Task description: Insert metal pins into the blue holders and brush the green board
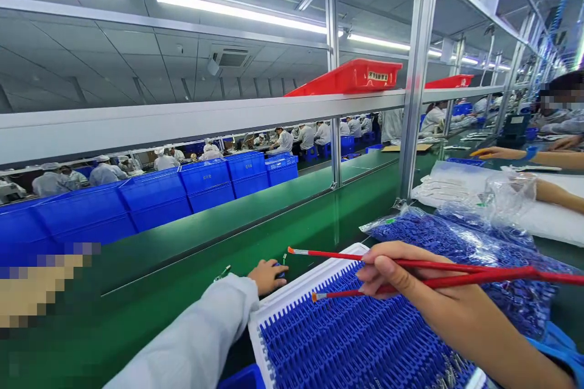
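Observation:
My right hand (406,279) is closed round two thin red brushes (456,273), their tips pointing left over a white tray (301,292) packed with rows of small blue parts (356,334). At the tray's far left corner, my left hand (267,276), in a white sleeve, pinches a small blue part between its curled fingers. Just past it a small metal piece (223,272) lies on the green belt.
A green conveyor (274,219) runs along the front. A clear bag of blue parts (460,237) lies right of the tray. Blue crates (205,185) line the far side, red bins (351,76) sit on the shelf above. A co-worker's arms (547,158) reach in at right.

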A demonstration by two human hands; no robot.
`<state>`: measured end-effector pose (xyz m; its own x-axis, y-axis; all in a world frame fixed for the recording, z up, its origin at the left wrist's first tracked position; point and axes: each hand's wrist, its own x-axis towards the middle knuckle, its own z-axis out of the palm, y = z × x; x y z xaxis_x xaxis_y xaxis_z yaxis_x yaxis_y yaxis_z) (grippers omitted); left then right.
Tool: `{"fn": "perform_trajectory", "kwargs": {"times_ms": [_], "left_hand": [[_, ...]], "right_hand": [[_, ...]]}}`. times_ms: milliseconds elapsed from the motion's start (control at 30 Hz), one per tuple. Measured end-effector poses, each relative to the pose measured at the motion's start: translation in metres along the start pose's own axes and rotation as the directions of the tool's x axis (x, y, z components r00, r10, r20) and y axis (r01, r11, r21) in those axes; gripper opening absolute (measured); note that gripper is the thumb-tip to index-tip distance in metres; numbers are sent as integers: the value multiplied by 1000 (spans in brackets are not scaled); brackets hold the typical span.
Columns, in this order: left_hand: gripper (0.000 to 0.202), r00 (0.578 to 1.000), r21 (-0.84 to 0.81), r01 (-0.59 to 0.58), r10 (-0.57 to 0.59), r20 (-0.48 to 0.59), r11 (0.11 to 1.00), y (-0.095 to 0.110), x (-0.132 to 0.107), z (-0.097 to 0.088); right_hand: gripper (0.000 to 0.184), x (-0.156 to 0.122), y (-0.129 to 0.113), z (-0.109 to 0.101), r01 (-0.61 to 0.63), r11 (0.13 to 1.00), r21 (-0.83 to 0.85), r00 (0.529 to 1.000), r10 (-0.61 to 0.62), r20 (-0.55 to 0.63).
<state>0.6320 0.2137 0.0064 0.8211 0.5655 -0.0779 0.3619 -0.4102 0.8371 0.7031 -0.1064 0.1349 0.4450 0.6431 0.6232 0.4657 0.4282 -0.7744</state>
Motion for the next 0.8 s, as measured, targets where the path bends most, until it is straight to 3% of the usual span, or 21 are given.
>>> {"fn": "perform_trajectory", "kwargs": {"times_ms": [67, 133, 300, 433, 533, 667, 733, 800], "left_hand": [[21, 999, -51, 35, -36, -9, 998, 9, 6, 10], [22, 996, -130, 69, -75, -42, 989, 21, 8, 2], [29, 982, -400, 99, -155, -110, 911, 58, -7, -63], [31, 985, -517, 151, -172, 6, 842, 88, -48, -98], [33, 981, -536, 193, -152, 121, 822, 109, -87, -98], [16, 976, -598, 206, -117, 184, 774, 128, -129, -86], [16, 978, -671, 208, -144, 151, 711, 128, -137, -82], [17, 976, -771, 153, -216, 21, 618, 123, -134, -85]], "right_hand": [[25, 0, 2, 2, -7, 1000, 25, 1000, 7, 10], [28, -1, 3, 0, -23, 999, 36, 999, 24, -34], [32, 0, 2, -6, -7, 996, 90, 975, 26, -221], [29, 6, -1, 2, 49, 962, 270, 974, 14, -228], [28, 9, -5, 11, 80, 932, 354, 971, 7, -239], [25, 10, -12, 17, 87, 918, 386, 969, 13, -248], [24, 8, -15, 18, 91, 915, 393, 968, 12, -252], [23, 7, -19, 18, 103, 915, 391, 965, 3, -261]]}}
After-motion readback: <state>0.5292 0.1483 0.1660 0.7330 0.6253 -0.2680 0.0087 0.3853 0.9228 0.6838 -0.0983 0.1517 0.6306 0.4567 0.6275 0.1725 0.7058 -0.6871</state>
